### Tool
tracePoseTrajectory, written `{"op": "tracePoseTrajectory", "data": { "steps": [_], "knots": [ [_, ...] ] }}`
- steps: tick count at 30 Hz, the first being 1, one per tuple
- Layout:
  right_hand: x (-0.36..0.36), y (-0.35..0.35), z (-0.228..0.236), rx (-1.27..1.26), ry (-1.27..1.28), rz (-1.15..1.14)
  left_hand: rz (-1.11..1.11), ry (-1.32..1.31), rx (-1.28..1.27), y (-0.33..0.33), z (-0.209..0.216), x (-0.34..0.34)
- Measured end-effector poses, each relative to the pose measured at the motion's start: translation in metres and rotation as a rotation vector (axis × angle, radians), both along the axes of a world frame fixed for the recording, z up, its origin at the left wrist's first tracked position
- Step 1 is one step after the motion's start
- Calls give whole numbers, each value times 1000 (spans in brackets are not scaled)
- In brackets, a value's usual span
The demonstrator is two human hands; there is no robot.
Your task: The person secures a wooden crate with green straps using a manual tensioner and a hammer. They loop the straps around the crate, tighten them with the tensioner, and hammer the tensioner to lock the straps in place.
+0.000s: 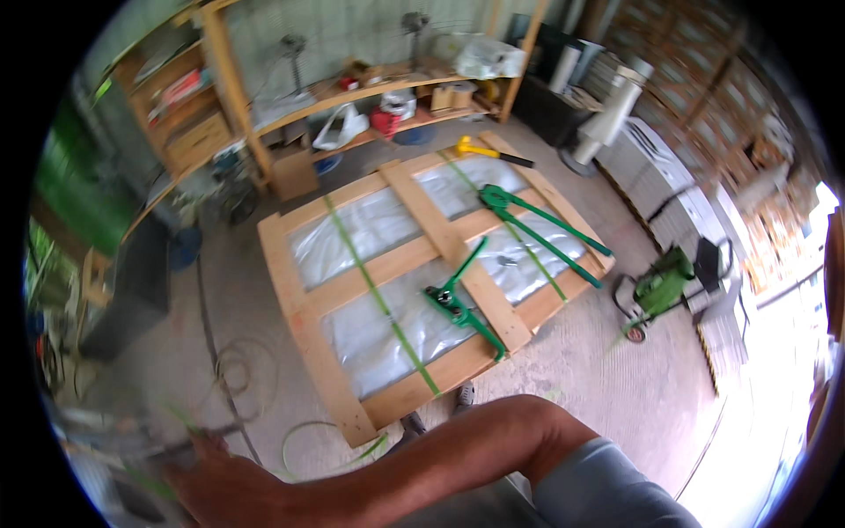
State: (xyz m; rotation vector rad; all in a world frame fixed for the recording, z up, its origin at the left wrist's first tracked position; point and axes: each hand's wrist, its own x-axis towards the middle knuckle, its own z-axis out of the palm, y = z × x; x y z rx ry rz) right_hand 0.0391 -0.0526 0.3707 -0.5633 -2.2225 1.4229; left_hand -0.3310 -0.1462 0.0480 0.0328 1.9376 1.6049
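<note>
My right arm crosses the lower edge toward the left. Blurred by motion, my right hand (220,484) is closed, and ends of green strapping band (182,415) stick out by its fingers. My left hand is out of view. Ahead lies a flat wooden crate (400,295) with plastic-wrapped contents between its boards. Two green bands (370,283) run across it. On top rest a green strapping tensioner (451,308), a long-handled green sealing tool (537,227) with its handles spread, and a yellow hammer-like tool (493,152) with a black grip.
A loop of green band (295,431) lies on the floor by my shoes (465,396). Right of the crate stands a green wheeled strap cart (656,286), with flat grey stacks (651,163) beyond. Wooden shelving (370,92) lines the back; a dark bin (132,286) is left.
</note>
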Motion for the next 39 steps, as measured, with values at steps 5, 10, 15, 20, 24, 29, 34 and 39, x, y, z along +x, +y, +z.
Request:
{"op": "tracePoseTrajectory", "data": {
  "steps": [5,10,15,20,24,29,34,39],
  "knots": [
    [80,79,-46,271,-294,-327,87,-147,-186,14,-27,-12],
    [310,93,-161,334,-834,-617,32,136,-302,5,-66,-56],
    [465,20,-193,322,-781,-1021,-584,770,-462,33,-116,-123],
    [563,-10,-203,385,-1057,-1414,-1379,1493,-223,120,-43,-11],
    [749,-57,-217,339,-1336,-1715,-1504,1537,39,168,8,68],
    [830,-95,-167,3,-1148,-2367,-1384,968,-421,161,78,105],
    [869,-115,-157,20,-1293,-2415,-1366,1407,-45,167,10,12],
    [933,-56,-196,-301,-1260,-2330,-1050,1137,-194,238,-22,93]
  ]
}}
